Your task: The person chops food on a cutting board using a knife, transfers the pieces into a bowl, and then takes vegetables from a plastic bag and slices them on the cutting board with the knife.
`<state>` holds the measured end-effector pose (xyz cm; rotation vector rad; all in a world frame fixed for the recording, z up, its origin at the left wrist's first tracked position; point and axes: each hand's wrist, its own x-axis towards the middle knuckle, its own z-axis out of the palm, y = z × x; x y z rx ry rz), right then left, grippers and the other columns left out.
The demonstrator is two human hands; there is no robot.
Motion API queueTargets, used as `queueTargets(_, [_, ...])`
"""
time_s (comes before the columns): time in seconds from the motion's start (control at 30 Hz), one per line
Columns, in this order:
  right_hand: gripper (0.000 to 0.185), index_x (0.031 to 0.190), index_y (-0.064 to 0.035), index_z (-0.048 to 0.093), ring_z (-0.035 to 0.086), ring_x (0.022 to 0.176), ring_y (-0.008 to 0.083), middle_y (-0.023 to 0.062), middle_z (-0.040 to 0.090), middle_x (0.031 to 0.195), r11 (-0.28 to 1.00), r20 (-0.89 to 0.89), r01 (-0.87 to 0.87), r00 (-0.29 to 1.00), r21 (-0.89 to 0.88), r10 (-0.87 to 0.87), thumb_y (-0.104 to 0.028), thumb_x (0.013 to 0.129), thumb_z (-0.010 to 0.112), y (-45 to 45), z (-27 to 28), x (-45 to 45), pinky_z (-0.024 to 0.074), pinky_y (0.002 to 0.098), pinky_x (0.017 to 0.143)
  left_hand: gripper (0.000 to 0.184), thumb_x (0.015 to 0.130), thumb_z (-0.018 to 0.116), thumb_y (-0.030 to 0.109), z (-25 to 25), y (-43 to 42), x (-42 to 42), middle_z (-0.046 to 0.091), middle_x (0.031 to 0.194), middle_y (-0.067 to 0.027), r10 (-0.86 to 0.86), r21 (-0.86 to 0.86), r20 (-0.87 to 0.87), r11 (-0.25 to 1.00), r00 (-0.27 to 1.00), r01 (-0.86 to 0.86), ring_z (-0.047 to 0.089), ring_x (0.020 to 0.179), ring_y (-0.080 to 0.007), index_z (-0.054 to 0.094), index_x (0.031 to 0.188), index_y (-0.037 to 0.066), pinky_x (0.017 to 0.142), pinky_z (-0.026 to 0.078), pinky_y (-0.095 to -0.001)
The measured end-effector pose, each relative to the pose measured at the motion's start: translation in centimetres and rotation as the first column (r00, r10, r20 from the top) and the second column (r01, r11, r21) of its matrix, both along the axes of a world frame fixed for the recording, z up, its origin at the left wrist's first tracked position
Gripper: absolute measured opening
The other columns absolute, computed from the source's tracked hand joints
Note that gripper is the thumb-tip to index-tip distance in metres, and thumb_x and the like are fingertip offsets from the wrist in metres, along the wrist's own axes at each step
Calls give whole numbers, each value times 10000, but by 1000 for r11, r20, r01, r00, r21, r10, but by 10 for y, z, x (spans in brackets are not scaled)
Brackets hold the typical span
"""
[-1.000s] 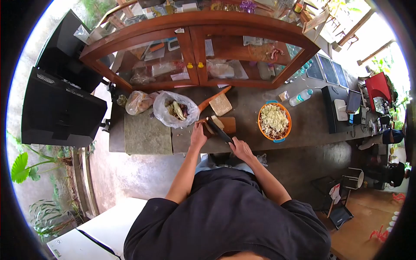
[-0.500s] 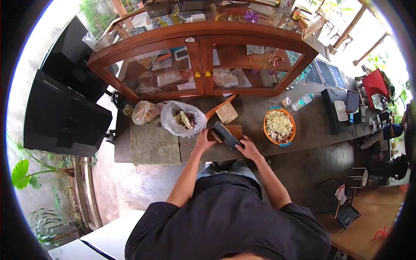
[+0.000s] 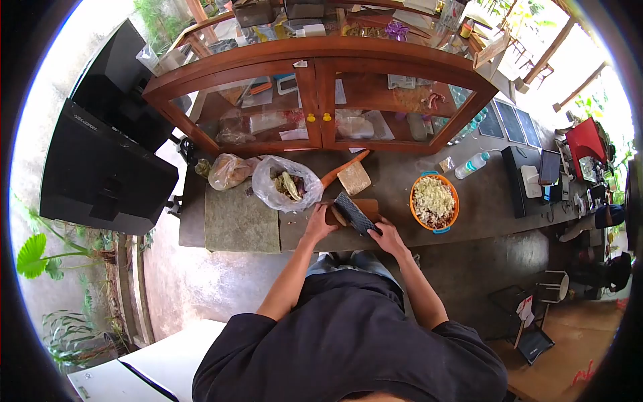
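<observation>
A black knife with a broad, textured blade (image 3: 353,212) slants over a small brown cutting board (image 3: 368,205), its flat side showing. My right hand (image 3: 387,236) is closed round its handle at the board's right front. At the board's left end, my left hand (image 3: 319,226) has its fingers closed on a pale brown piece (image 3: 337,216) beside the blade; the fingers partly hide it. Behind the board lies a square tan block (image 3: 353,179). A clear plastic bag (image 3: 267,192) with leafy scraps stands left of it. To the right, an orange colander (image 3: 457,201) holds chopped pale food.
A glass-fronted wooden cabinet (image 3: 320,100) stands along the table's back. At the left are a tied bag (image 3: 228,172) and a grey mat (image 3: 241,224). A water bottle (image 3: 472,165) and a black box (image 3: 518,181) stand right. Another person's arm (image 3: 581,228) shows at far right.
The knife has turned from nearly edge-on to showing its broad flat side, with my right hand still on the handle. My left hand stays at the board's left end. The whole view has shifted slightly.
</observation>
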<state>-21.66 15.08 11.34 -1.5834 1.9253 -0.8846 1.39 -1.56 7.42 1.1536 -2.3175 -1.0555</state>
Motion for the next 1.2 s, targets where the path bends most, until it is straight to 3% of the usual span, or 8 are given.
queueTargets(0.27, [229, 925, 18, 604, 565, 949, 456, 255, 589, 1016, 988, -78, 4, 997, -152, -16, -183, 876, 701, 9, -15, 0, 472, 481, 802, 874, 599, 853, 226, 29, 26, -13, 475, 1260, -148, 110, -89, 153, 991, 982, -97, 477, 1220, -364, 439, 1351, 67, 1028, 440, -453])
queueTargets(0.37, [223, 939, 10, 599, 567, 921, 447, 244, 578, 979, 998, 9, 6, 1000, -69, -5, -184, 882, 693, 11, 1, 1, 473, 475, 776, 838, 605, 821, 180, 11, 28, -19, 458, 1267, -141, 170, -93, 286, 984, 943, -150, 461, 1230, -366, 437, 1341, 65, 1008, 437, -478])
queueTargets(0.47, [270, 998, 8, 607, 617, 966, 440, 266, 638, 1021, 996, -3, -14, 1000, 84, 14, -234, 903, 678, 7, 10, -3, 490, 497, 766, 805, 613, 798, 145, 10, 32, -23, 447, 1281, -139, 222, -96, 245, 974, 944, -204, 456, 1232, -372, 439, 1330, 62, 988, 438, -493])
queueTargets(0.63, [245, 931, -24, 544, 628, 712, 476, 226, 634, 695, 993, -117, -18, 993, 113, 32, -257, 947, 616, 6, 21, 2, 489, 537, 620, 801, 629, 797, 126, 6, 40, -24, 450, 1298, -141, 255, -125, 231, 965, 939, -231, 462, 1230, -375, 432, 1339, 63, 982, 438, -504])
queueTargets(0.7, [252, 949, -23, 535, 631, 724, 472, 234, 636, 709, 988, -108, -20, 993, 152, 37, -266, 958, 599, 4, 28, 6, 493, 540, 626, 797, 639, 800, 124, -3, 40, -22, 449, 1315, -142, 259, -127, 233, 964, 937, -235, 465, 1231, -377, 431, 1344, 67, 981, 438, -507])
queueTargets(0.9, [251, 929, -36, 506, 614, 705, 483, 258, 624, 707, 989, -86, 32, 996, 143, -19, -271, 960, 590, 0, 20, 19, 474, 578, 615, 886, 670, 853, 365, 11, 39, -20, 464, 1364, -129, 203, -217, 255, 965, 945, -149, 475, 1243, -362, 426, 1399, 96, 1005, 420, -510])
queueTargets(1.0, [243, 928, -33, 504, 613, 702, 483, 259, 621, 704, 987, -82, 35, 996, 155, -23, -258, 962, 588, 1, 20, 18, 473, 575, 611, 890, 676, 842, 435, 12, 37, -21, 468, 1366, -128, 195, -142, 290, 977, 937, -159, 475, 1254, -357, 437, 1394, 99, 1017, 409, -510])
queueTargets(1.2, [249, 942, -27, 483, 608, 689, 485, 252, 613, 693, 993, -71, 24, 997, 114, -15, -257, 980, 569, 7, 26, 13, 477, 566, 594, 924, 648, 857, 441, 22, 39, -22, 479, 1352, -131, 217, -130, 178, 972, 960, -195, 478, 1259, -354, 434, 1391, 90, 1016, 409, -497])
